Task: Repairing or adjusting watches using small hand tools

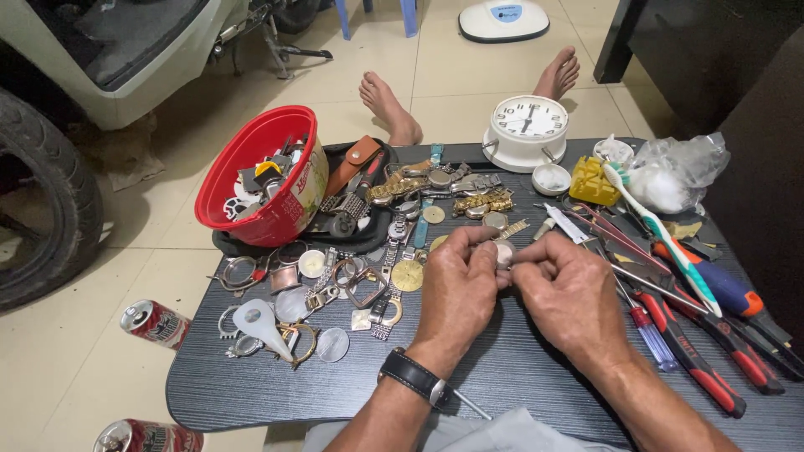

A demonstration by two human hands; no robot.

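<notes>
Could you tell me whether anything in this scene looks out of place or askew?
Yes: two crushed red drink cans lie on the floor beside the table, and the red bowl of parts sits tilted. Both hands pinch a small round part.

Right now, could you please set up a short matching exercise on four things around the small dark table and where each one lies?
Things:
1. red bowl
2. white clock
3. toothbrush
4. drink can

Places:
A. on the floor, left of the dark table
B. far edge of the table, near the middle
C. left end of the table, full of watch parts
D. right side, lying across the tools

Pairs: 1-C, 2-B, 3-D, 4-A
</notes>
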